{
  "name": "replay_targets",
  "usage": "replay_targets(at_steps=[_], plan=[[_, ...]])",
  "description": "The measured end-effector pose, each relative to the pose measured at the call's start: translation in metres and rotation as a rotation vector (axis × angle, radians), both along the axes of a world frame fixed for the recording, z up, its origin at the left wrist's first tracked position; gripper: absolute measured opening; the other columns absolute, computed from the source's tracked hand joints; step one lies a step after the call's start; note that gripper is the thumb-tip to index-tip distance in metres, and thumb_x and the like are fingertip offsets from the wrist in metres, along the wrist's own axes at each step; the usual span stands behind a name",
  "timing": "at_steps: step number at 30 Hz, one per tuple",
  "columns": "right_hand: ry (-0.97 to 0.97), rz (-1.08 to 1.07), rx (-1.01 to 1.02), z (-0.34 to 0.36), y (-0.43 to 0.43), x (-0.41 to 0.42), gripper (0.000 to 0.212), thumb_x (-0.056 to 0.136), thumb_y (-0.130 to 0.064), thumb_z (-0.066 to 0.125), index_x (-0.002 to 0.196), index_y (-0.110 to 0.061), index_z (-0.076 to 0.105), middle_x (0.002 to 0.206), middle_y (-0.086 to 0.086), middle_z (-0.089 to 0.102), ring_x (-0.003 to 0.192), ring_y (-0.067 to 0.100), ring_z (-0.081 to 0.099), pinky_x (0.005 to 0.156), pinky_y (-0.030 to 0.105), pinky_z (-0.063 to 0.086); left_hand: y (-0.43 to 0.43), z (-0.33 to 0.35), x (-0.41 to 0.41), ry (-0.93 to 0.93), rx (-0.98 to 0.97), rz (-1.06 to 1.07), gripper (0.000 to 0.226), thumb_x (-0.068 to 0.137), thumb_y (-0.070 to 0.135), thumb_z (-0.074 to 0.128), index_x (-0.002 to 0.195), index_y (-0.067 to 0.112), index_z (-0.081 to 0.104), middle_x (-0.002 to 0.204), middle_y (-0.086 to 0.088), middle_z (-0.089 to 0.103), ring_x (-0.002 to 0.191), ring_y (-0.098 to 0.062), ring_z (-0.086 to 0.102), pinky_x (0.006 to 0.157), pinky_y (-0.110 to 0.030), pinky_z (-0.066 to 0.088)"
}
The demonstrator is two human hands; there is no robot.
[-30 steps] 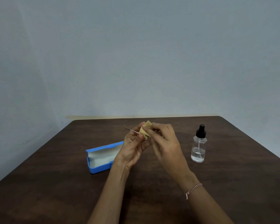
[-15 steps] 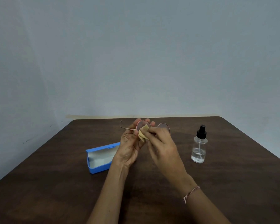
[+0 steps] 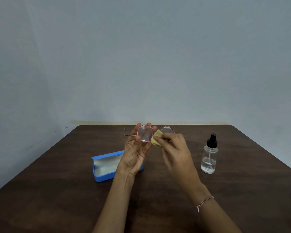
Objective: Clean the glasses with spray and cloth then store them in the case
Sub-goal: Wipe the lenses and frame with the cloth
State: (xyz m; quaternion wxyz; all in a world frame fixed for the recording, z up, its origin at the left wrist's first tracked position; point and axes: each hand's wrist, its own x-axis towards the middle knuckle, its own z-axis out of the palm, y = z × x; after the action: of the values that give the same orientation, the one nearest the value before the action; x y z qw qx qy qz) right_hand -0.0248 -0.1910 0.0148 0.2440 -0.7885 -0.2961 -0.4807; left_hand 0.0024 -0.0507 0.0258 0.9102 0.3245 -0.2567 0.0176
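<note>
Round glasses (image 3: 145,133) with a thin pinkish metal frame are held up above the table's middle. My left hand (image 3: 136,152) grips them around the left lens, fingers behind the glass. One temple sticks out to the left. A small yellow cloth (image 3: 156,138) is pinched in my right hand (image 3: 175,148), touching the frame between the two lenses. The right lens shows just above my right hand. The blue case (image 3: 104,165) lies open on the table, partly behind my left wrist. The clear spray bottle (image 3: 210,156) with a black nozzle stands upright to the right.
The dark brown wooden table (image 3: 57,190) runs to a grey wall behind. A thin bracelet (image 3: 204,201) sits on my right wrist. The case's pale lining faces up and holds nothing.
The cloth has slid off the left lens toward the bridge, so both lenses now show. Both hands have lifted the glasses slightly and turned them to face me.
</note>
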Motion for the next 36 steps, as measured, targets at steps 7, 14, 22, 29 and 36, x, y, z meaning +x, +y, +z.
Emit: replay_targets(at_steps=[7, 14, 22, 29, 36], plan=[[-0.009, -0.013, 0.008, 0.004, -0.005, 0.002, 0.036, 0.077, 0.009, 0.067, 0.111, -0.003, 0.066, 0.112, -0.001, 0.047, 0.101, 0.013, 0.048, 0.090, 0.018, 0.042, 0.000, 0.001, 0.001, 0.003, -0.033, -0.019, 0.056, 0.037, 0.027, 0.095, 0.090, 0.021, 0.076, 0.108, -0.008, 0.071, 0.099, -0.027, 0.068, 0.065, -0.028, 0.059], [0.013, 0.024, 0.151, 0.004, -0.003, -0.002, 0.034, 0.082, 0.006, 0.064, 0.115, -0.004, 0.064, 0.111, -0.003, 0.045, 0.100, 0.011, 0.050, 0.088, 0.016, 0.044, -0.009, -0.001, -0.003, 0.001, 0.188, -0.020, 0.052, 0.045, 0.031, 0.093, 0.093, 0.023, 0.076, 0.106, -0.005, 0.072, 0.101, -0.021, 0.067, 0.071, -0.027, 0.058], [0.038, 0.109, 0.060, -0.001, 0.006, -0.004, 0.030, 0.090, -0.010, 0.048, 0.114, -0.004, 0.065, 0.112, -0.002, 0.047, 0.103, 0.013, 0.049, 0.091, 0.017, 0.043, -0.001, -0.003, 0.000, -0.026, 0.124, -0.001, 0.050, 0.052, 0.029, 0.091, 0.099, 0.021, 0.074, 0.111, -0.009, 0.069, 0.107, -0.024, 0.065, 0.074, -0.030, 0.058], [0.023, 0.011, 0.157, 0.003, -0.005, 0.000, 0.038, 0.081, 0.011, 0.062, 0.115, -0.004, 0.064, 0.112, -0.003, 0.045, 0.101, 0.012, 0.048, 0.089, 0.013, 0.042, -0.006, -0.005, -0.001, 0.020, 0.236, -0.030, 0.054, 0.045, 0.033, 0.093, 0.096, 0.023, 0.075, 0.110, -0.006, 0.071, 0.104, -0.021, 0.066, 0.075, -0.030, 0.057], [0.022, -0.009, 0.130, 0.002, -0.004, 0.000, 0.040, 0.079, 0.013, 0.062, 0.116, -0.003, 0.064, 0.115, -0.001, 0.043, 0.099, 0.020, 0.055, 0.087, 0.024, 0.047, -0.005, -0.002, -0.002, 0.004, 0.192, -0.017, 0.051, 0.049, 0.030, 0.092, 0.096, 0.024, 0.075, 0.111, -0.006, 0.070, 0.106, -0.021, 0.065, 0.074, -0.028, 0.057]])
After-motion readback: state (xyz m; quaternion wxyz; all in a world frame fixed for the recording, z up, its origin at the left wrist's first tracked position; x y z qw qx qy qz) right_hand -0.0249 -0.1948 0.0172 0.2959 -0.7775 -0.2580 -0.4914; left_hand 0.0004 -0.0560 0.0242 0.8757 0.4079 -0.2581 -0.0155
